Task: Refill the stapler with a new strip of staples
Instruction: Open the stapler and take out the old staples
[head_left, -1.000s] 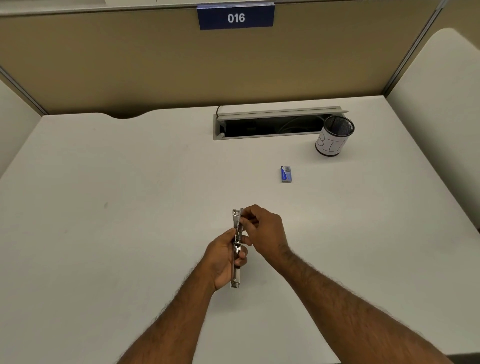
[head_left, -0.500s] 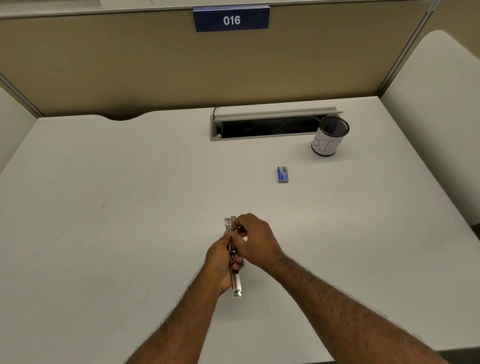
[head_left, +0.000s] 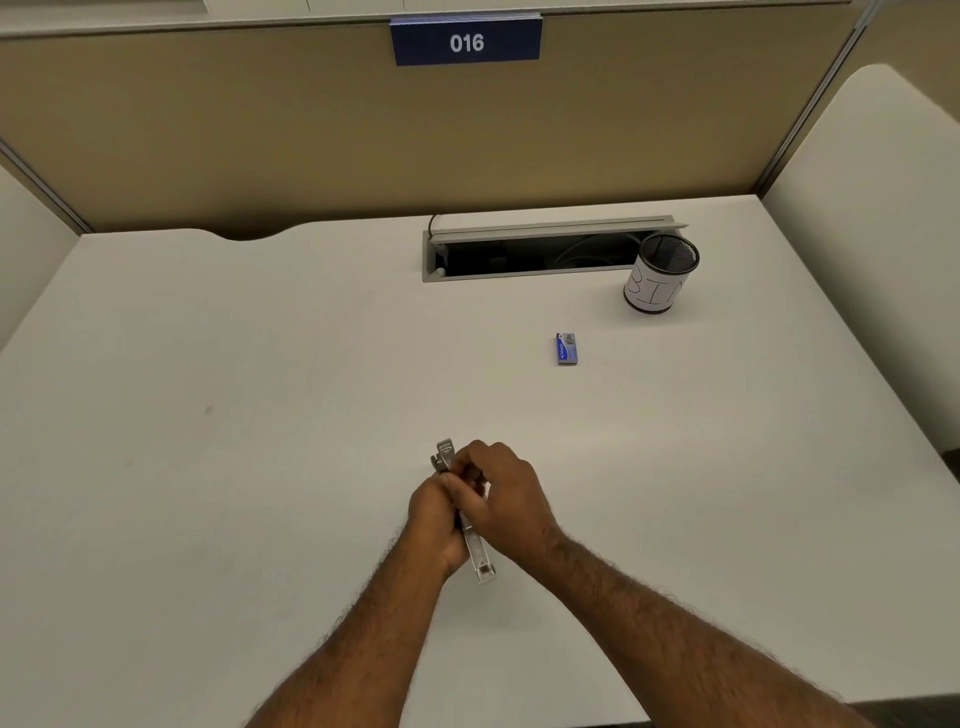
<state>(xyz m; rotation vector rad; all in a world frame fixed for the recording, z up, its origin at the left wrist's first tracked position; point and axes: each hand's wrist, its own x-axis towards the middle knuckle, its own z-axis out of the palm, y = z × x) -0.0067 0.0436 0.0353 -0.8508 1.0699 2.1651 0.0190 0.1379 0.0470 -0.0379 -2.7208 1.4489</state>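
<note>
Bare desk (head_left: 260, 467) around; staple box (head_left: 566, 348) and cup (head_left: 658, 275) far right.

On the desk (head_left: 260, 467), toward its near middle, the stapler (head_left: 480, 556) sits lengthwise between both hands: the left hand (head_left: 434, 519) on its left side, the right hand (head_left: 506, 499) on its right and over its far part. Beyond and to the right lies the staple box (head_left: 566, 348), apart from all else. Farther back right stands the cup (head_left: 657, 278), just beside the right end of the cable slot (head_left: 535, 257) set into the desk. Behind the desk rises the partition (head_left: 208, 130), with a number plate (head_left: 466, 41) at its top.
</note>
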